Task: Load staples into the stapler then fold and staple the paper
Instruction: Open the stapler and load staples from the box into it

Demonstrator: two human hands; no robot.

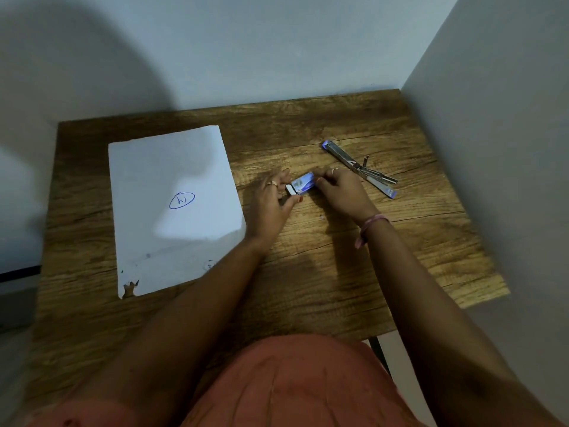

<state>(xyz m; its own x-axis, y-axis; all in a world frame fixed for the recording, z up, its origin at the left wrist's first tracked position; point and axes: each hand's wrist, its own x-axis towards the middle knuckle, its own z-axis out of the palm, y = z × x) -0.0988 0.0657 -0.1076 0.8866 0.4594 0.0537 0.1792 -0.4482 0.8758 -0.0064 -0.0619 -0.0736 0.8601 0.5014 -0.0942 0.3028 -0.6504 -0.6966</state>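
Mid-tabletop, both hands pinch a small staple box (301,185), left hand (271,208) drawing its tray, right hand (341,192) steadying the sleeve; slow, level sliding should prevent spills, the opened stapler (358,167) waiting toward the right edge.

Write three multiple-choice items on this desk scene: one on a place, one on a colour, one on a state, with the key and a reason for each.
1. Where does the paper lie on the table?
A. Left of the hands
B. Under the stapler
C. On the lap

2. What colour is the circled mark on the paper?
A. Red
B. Blue
C. Green

3. How is the stapler?
A. Shut in the right hand
B. Opened out on the table
C. Clamped on the paper

Key: A, it lies left of the left hand; B, the ink is blue; B, it lies opened out beyond the right hand, while both hands hold the small staple box.
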